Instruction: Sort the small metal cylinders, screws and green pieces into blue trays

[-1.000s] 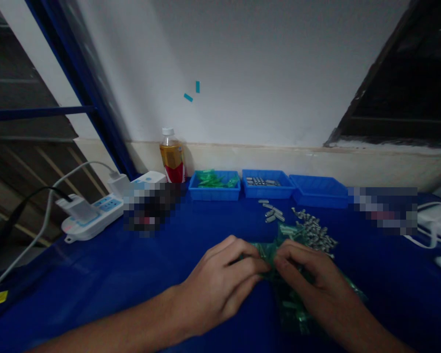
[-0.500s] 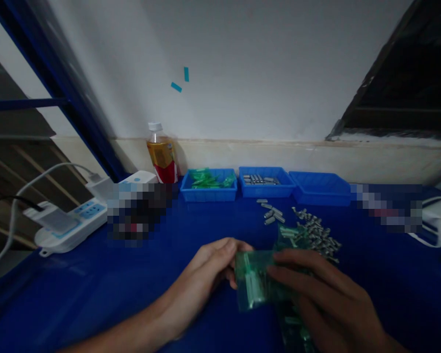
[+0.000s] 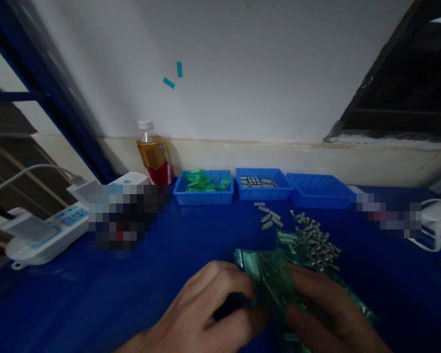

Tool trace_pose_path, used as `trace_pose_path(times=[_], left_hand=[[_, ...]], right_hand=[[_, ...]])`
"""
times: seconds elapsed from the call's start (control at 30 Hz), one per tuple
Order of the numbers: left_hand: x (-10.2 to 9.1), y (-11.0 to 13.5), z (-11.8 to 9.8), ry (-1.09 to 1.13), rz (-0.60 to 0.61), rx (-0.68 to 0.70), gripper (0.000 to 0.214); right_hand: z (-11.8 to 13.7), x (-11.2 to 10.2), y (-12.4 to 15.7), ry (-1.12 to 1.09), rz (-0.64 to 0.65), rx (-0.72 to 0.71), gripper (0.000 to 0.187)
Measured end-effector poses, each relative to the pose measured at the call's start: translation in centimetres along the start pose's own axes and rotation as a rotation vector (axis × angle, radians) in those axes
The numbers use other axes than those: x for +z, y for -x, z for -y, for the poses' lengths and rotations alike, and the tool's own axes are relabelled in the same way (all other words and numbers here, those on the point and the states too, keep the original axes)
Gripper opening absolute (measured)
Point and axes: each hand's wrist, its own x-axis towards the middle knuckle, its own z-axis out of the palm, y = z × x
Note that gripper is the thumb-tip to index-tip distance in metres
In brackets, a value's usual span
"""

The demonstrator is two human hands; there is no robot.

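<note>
Low in the frame, my left hand and my right hand both grip a small green see-through bag that holds small metal pieces. The fingers of each hand curl round the bag's lower edge, left hand on its left side, right hand on its right. Just behind the bag lies a loose heap of small silver metal cylinders on the blue table cover. More green bags lie under my right hand and are partly hidden.
Three blue trays stand at the back: one with green pieces, one with silver cylinders, one to the right. A drink bottle stands by the wall. A white power strip lies at left, white cables at far right.
Both hands have drawn closer to me and lower in the frame, and the green bag is lifted and turned between them. The view has shifted, sliding the things on the table leftward.
</note>
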Motion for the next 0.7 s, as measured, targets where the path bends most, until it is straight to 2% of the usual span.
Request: trace_pose_path(times=[0.1,0.17,0.23,0.3,0.4,0.47,0.57,0.63,0.7], left_hand=[[-0.2,-0.6,-0.6,0.049,0.079,-0.154,0.011],[-0.3,-1.0,-0.9,0.204,0.046,-0.349,0.011],[-0.1,-1.3,-0.9,0.414,-0.006,-0.569,0.022],[0.1,-1.3,-0.8,0.607,0.012,-0.758,0.032],[-0.4,-1.6,0.1,0.730,0.097,-0.872,0.032],[-2.0,-2.4,1.3,0.591,0.091,-0.805,0.028],[-6.2,-4.8,4.8,0.013,-0.093,-0.568,0.021],[-9.0,-6.8,8.1,-0.281,-0.081,-0.552,0.024],[-11.0,-8.7,11.7,-0.394,-0.019,-0.522,0.024]], right_hand=[[0.0,0.3,-0.5,-0.032,0.008,-0.023,0.030],[-0.2,0.3,-0.8,-0.014,-0.009,-0.126,0.039],[-0.6,0.2,-0.8,0.065,-0.047,-0.253,0.051],[-1.3,0.0,-0.5,0.175,-0.063,-0.344,0.059],[-2.3,0.1,0.2,0.315,-0.067,-0.411,0.063],[-2.5,0.2,0.6,0.358,-0.056,-0.419,0.065],[-2.1,0.0,0.6,0.354,-0.048,-0.384,0.065],[-1.7,-0.3,0.3,0.333,-0.052,-0.366,0.062],[-1.4,-0.6,0.1,0.314,-0.062,-0.351,0.058]])
